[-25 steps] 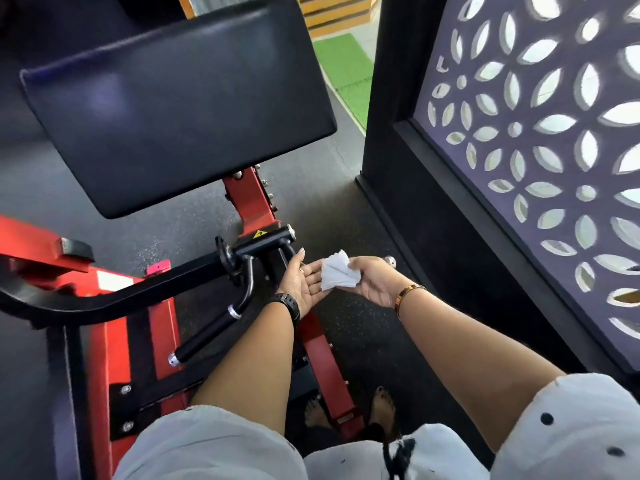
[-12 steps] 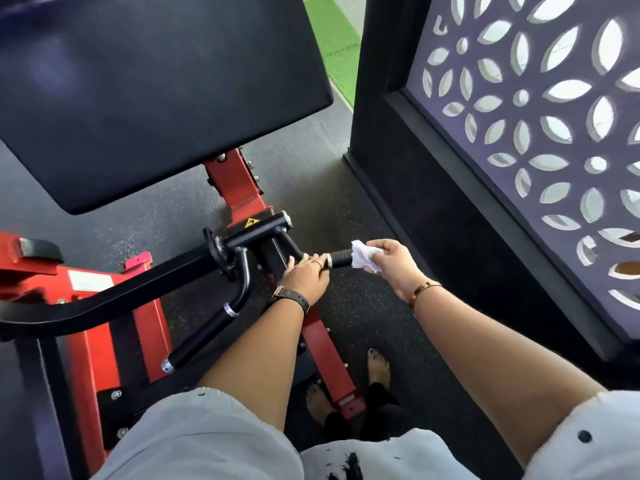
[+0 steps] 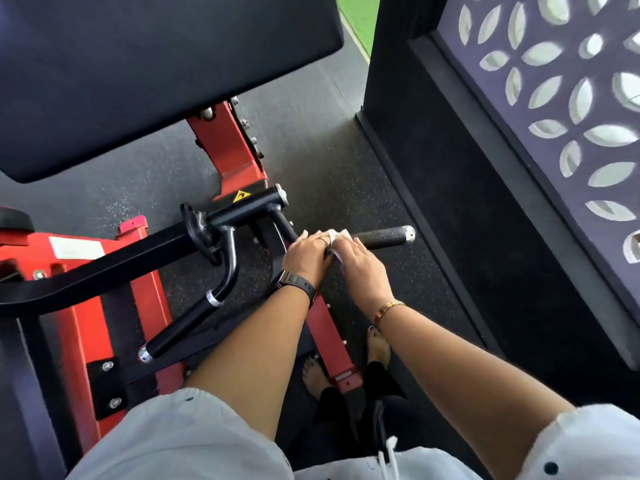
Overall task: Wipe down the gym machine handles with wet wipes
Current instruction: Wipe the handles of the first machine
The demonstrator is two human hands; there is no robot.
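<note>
Wet wipe [image 3: 337, 236] on the handle [image 3: 384, 238] within the curled right hand [image 3: 358, 263], left hand [image 3: 304, 258] curled round the handle alongside.

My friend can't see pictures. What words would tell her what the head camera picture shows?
A person's right hand wraps a white wet wipe around a black machine handle, while the left hand grips the same handle beside it. The machine's big black pad fills the upper left, above its red frame.
</note>
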